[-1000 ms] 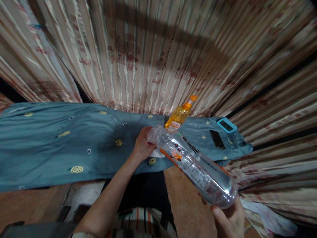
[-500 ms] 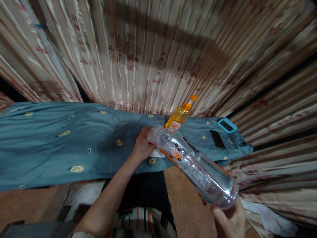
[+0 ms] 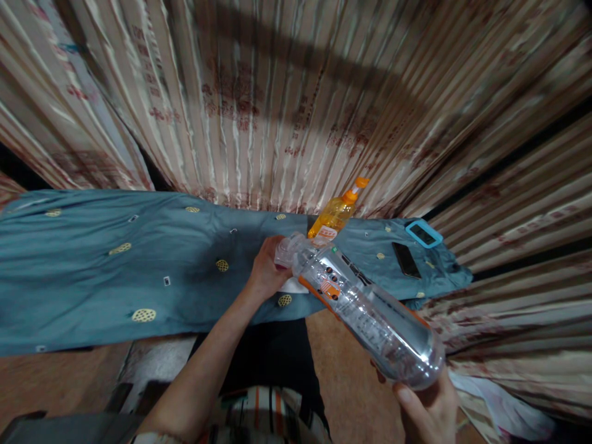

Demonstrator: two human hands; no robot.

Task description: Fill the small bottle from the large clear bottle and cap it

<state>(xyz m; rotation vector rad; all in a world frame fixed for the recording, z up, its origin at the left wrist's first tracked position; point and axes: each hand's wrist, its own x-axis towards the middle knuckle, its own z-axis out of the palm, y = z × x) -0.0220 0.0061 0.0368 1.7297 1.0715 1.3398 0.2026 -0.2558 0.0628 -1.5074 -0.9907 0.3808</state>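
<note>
We record no discernible shift since the earlier frame; hands and objects match their former positions. The largest item noted is the pleated curtain (image 3: 259, 105), patterned in dark red, hanging behind and to the right of the work area. Before it lies the blue-green cloth (image 3: 180, 246), printed with yellow motifs. We find the clear bottle (image 3: 379, 320) tilted between both hands, its narrow end over the cloth and its broad base past the front edge, nearest the wearer. The right hand (image 3: 430, 404) grasps the base, thumb visible along the near side. The left hand (image 3: 269, 271) grasps the narrow end; its fingertips are partly hidden from us. Just beyond that end, the orange pump bottle (image 3: 333, 216) stands near the curtain. To the right lie a blue-framed device (image 3: 423, 234) and, near it, a dark phone (image 3: 406, 260). A white item (image 3: 295, 286) shows partly beneath the narrow end.
</note>
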